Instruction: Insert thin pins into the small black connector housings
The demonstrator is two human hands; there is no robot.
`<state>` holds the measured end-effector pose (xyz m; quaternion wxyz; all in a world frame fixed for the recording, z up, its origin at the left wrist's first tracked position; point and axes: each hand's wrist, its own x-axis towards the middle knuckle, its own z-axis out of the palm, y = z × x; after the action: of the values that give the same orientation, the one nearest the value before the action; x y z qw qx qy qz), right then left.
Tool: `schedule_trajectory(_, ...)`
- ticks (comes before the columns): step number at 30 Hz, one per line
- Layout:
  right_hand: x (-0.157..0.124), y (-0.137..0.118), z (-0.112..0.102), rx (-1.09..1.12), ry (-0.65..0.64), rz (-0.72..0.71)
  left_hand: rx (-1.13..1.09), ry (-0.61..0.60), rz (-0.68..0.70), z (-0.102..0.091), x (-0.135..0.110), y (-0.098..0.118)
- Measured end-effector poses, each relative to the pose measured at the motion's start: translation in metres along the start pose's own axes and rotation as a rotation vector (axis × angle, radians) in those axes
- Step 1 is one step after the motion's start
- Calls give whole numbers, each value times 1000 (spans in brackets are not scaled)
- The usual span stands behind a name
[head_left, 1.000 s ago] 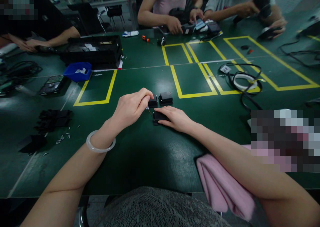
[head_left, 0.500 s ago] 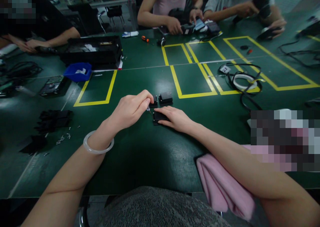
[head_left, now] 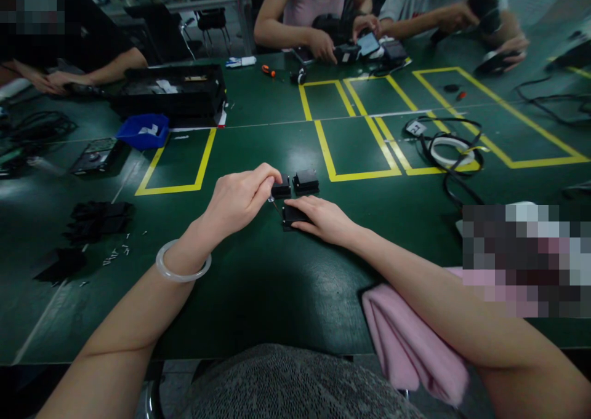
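Observation:
My left hand [head_left: 240, 199] is closed in a pinch around a small screwdriver [head_left: 273, 202], whose thin tip points down at a small black part [head_left: 289, 215] on the green table [head_left: 258, 283]. My right hand [head_left: 323, 218] lies over that black part with fingers together, pressing it down. Two more small black parts [head_left: 305, 181] sit just beyond the hands. A pale bangle is on my left wrist.
A pink cloth [head_left: 410, 345] hangs at the table's near edge. Black pieces and small screws [head_left: 99, 219] lie at left, with a blue bin [head_left: 143, 131] and black tray [head_left: 170, 93] behind. Coiled cables [head_left: 450, 151] lie at right. Other people work across the table.
My left hand with the screwdriver has shifted only slightly above the black part. My right hand has stayed on the part.

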<state>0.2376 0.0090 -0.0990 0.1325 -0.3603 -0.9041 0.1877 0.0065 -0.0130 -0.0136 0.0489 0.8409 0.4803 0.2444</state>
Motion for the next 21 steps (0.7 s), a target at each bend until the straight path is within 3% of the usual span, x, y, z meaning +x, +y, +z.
schedule_trajectory(11,1,-2,-2,-21,-24,6,-11,-149,1,-12,0,-1)
schedule_trajectory(21,0,-1,-2,7,-8,12,-14,-172,-36,-15,3,1)
